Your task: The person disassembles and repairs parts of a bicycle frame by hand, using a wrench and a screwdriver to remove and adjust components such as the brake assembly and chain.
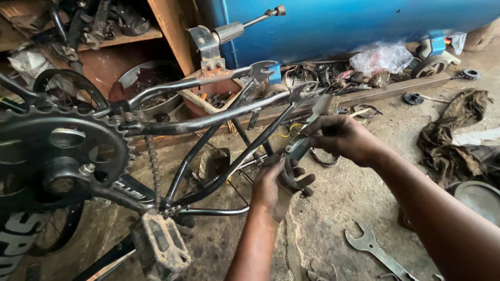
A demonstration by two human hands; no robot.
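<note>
Grey brake caliper [298, 156] gripped by left hand [275, 188] and right hand [341, 138], one bicycle frame [208, 122]

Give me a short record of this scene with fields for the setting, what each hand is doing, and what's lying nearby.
Setting: workshop floor, upturned bicycle frame with chainring and pedal
Left hand: grips a curved metal part beside the rear stays
Right hand: holds the upper end of the same part
Nearby: open-ended spanner on the floor, dark rag, blue tank behind, clear plastic bag
</note>
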